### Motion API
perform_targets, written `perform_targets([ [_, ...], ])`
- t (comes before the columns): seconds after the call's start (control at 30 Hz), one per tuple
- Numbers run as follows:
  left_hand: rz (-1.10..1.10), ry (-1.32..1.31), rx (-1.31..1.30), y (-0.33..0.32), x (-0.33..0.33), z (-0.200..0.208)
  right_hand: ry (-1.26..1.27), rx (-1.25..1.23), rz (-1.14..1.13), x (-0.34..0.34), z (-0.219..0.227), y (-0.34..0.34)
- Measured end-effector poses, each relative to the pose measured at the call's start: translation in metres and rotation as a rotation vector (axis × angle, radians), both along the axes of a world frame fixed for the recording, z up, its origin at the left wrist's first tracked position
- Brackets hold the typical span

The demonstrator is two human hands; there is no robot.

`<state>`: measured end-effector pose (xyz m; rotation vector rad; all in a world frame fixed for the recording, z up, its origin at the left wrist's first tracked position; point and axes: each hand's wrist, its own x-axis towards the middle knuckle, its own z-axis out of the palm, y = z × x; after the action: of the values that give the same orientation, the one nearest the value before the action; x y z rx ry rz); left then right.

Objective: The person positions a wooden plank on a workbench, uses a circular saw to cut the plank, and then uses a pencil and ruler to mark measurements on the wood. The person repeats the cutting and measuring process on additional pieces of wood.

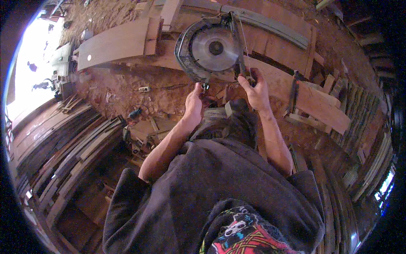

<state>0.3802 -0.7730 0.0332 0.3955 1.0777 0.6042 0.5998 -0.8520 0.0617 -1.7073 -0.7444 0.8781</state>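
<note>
A circular saw (184,47) is in front of me, its round toothed steel blade (224,55) facing up inside a curved dark guard. A straight dark bar runs along the blade's right side. My left hand (194,103) is closed at the guard's lower end, with the thumb beside a small shiny metal fitting (206,86). On the right, my right hand (257,91) grips the lower end of the straight bar, thumb and fingers around a dark part there. The undersides of both grips are hidden.
A wide wooden board (114,44) lies at the far left. Behind the saw are more panels and a long grey metal rail (270,26). A dark upright clamp-like tool (293,93) stands by a long plank (321,108) at right. Stacked boards (63,165) fill the left side.
</note>
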Motion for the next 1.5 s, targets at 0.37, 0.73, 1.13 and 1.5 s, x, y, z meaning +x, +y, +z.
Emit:
perform_targets([
  [0.37,-0.163,1.010,1.243,0.106,0.050,0.022,-0.111,-0.014,-0.025,0.000,-0.013,0.001],
  [0.73,-0.103,0.920,1.146,0.104,0.058,0.006,-0.163,0.050,-0.086,-0.035,-0.025,0.010],
  [1.13,-0.287,0.770,1.850,0.101,0.051,0.021,-0.391,0.019,-0.214,0.090,-0.020,-0.039],
  [1.5,-0.899,0.482,1.938,0.103,0.039,0.039,-0.889,-0.121,0.103,0.173,-0.027,-0.002],
])
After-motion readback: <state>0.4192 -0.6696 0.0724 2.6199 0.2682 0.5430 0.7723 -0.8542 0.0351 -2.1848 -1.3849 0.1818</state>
